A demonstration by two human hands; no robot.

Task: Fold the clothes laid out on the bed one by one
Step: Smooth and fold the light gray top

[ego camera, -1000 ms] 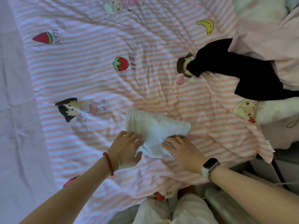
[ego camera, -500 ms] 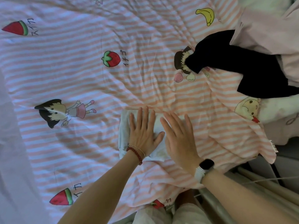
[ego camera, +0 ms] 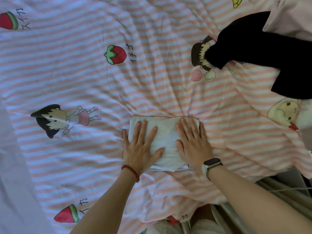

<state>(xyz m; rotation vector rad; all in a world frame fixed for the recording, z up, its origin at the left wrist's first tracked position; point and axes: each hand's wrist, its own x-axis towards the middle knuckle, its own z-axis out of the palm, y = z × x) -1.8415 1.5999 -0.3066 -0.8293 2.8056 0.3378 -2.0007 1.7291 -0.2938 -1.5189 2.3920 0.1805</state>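
Head view looks down on a bed covered by a pink-and-white striped sheet [ego camera: 76,78] printed with cartoon children, strawberries and watermelon slices. Low in the middle of the frame lies a small white folded garment [ego camera: 166,135], a flat rectangle on the sheet. Both hands lie palm-down on it: the left hand [ego camera: 141,147] covers its left part, fingers straight and spread, the little finger reaching past the cloth's left edge onto the sheet; the right hand [ego camera: 192,144] covers its right part, fingers straight and slightly apart, thumb pointing toward the left hand. A red bead bracelet [ego camera: 130,171] circles the left wrist and a smartwatch [ego camera: 211,164] the right. At the upper right of the frame a black garment [ego camera: 263,54] sprawls unfolded, with a pale pink garment [ego camera: 290,16] lying over its top edge.
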